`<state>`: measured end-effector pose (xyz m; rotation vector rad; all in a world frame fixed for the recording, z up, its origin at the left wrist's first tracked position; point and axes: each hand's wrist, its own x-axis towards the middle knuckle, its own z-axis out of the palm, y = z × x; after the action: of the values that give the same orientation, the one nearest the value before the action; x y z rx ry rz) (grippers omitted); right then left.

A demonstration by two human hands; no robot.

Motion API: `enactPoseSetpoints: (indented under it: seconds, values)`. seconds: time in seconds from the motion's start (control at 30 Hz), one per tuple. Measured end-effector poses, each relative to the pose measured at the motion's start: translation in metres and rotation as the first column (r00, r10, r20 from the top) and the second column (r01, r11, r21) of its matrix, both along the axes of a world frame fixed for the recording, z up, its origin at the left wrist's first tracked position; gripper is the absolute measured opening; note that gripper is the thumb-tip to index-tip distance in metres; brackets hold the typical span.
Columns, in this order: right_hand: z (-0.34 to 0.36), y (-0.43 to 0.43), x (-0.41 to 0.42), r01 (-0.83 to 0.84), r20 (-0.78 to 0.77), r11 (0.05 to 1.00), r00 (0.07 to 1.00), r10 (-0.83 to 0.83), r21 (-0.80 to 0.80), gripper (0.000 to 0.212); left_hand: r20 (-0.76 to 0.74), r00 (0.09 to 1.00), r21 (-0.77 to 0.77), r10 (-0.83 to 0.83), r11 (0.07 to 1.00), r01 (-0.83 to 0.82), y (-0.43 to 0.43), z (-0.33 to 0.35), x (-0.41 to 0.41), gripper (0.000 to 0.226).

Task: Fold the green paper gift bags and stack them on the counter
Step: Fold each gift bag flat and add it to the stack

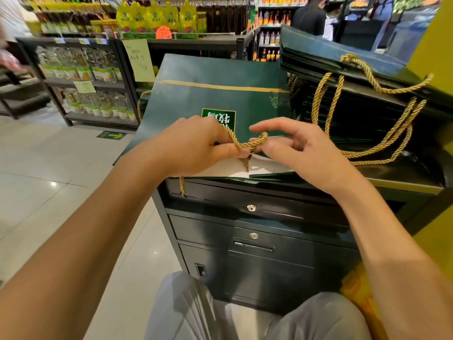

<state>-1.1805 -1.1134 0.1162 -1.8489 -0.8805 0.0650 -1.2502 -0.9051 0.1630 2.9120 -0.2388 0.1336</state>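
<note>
A flat dark green paper gift bag with a gold stripe lies on the black counter, its white inside showing at the near edge. Its gold rope handle loops up between my hands. My left hand pinches the rope at its left side. My right hand holds the rope's right end with curled thumb and fingers. A pile of more green bags with gold rope handles sits to the right, tilted against the yellow wall.
The counter is a black cabinet with locked drawers, close in front of my knees. Shop shelves with packaged goods stand behind on the left across a tiled floor. A person stands at a checkout at the far right back.
</note>
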Motion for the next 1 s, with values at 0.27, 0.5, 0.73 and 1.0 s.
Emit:
enactPoseSetpoints:
  seconds: [0.27,0.5,0.73,1.0]
  values:
    - [-0.005,-0.001,-0.004,-0.007,0.022,1.000,1.000,0.007,0.029,0.042,0.026,1.000,-0.065,-0.005,0.998,0.007,-0.003,-0.005,-0.005,0.030]
    - [-0.007,-0.001,0.001,-0.038,-0.009,0.999,0.999,0.038,0.037,0.037,0.057,0.998,-0.468,-0.019,0.883,0.044,0.006,-0.003,-0.008,0.028]
    - [-0.008,-0.001,0.003,-0.052,-0.013,0.996,0.999,0.053,0.067,0.033,0.369,0.926,-0.240,-0.083,0.954,0.181,0.001,-0.037,-0.022,0.012]
    - [-0.009,-0.002,0.005,-0.060,-0.038,0.992,0.997,0.065,0.114,0.028,0.803,0.595,0.014,-0.013,1.000,0.004,-0.024,-0.075,-0.011,0.021]
